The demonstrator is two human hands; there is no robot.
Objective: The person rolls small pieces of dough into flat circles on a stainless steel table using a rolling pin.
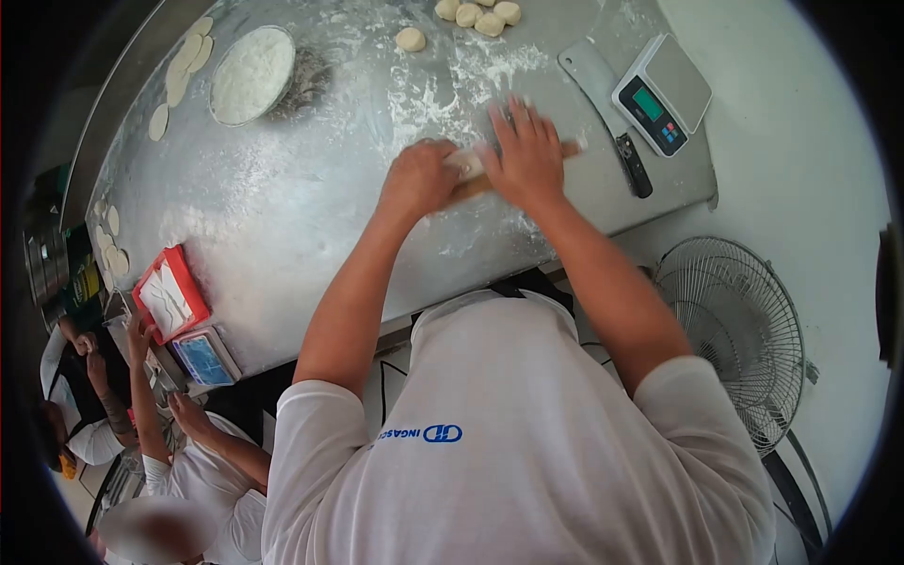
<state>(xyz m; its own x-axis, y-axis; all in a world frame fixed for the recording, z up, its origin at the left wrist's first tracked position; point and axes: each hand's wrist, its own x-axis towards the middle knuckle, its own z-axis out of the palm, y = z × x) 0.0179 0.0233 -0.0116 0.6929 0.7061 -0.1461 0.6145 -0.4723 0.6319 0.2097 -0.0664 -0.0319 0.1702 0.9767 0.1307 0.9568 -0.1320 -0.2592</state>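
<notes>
A wooden rolling pin (474, 185) lies slantwise on the floury metal table, its far end sticking out to the right. On it rests my right hand (529, 158), palm down with the fingers stretched out and apart, slightly blurred. My left hand (421, 177) is closed, its fingers curled at the edge of a pale piece of dough (464, 165) between the two hands. The fingertips of the left hand and part of the dough are hidden.
Dough balls (468, 14) sit at the far edge, with a single ball (411, 40) nearer. A cleaver (603, 104) and digital scale (662, 99) lie right. A flour bowl (252, 75), flat dough rounds (188, 55) and a red tray (172, 294) are left, near co-workers. A fan (730, 330) stands right.
</notes>
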